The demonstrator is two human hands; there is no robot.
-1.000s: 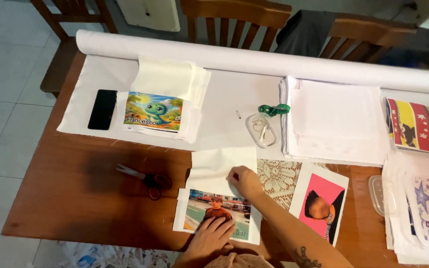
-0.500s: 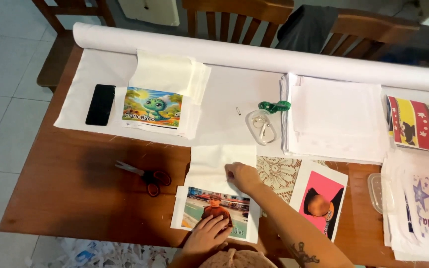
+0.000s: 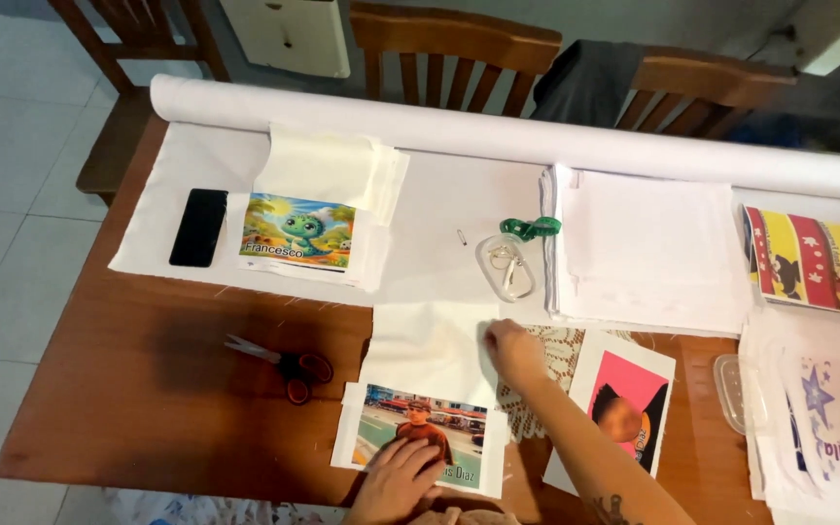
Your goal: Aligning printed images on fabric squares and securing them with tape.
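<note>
I see little change since a second ago: my left hand (image 3: 402,478) still presses flat and open on the printed picture (image 3: 422,434), while my right hand (image 3: 511,350) pinches the cream cloth (image 3: 430,352) edge above it.

On the table there is one pair of scissors (image 3: 284,362), one black phone (image 3: 197,227), one long roll of white material (image 3: 498,131) and one green measuring tape (image 3: 531,227). I count three printed pictures: one with a green dinosaur (image 3: 298,232), one street scene (image 3: 425,442), one pink portrait (image 3: 624,408). Two hands are seen, left (image 3: 396,483) and right (image 3: 512,348).
</note>
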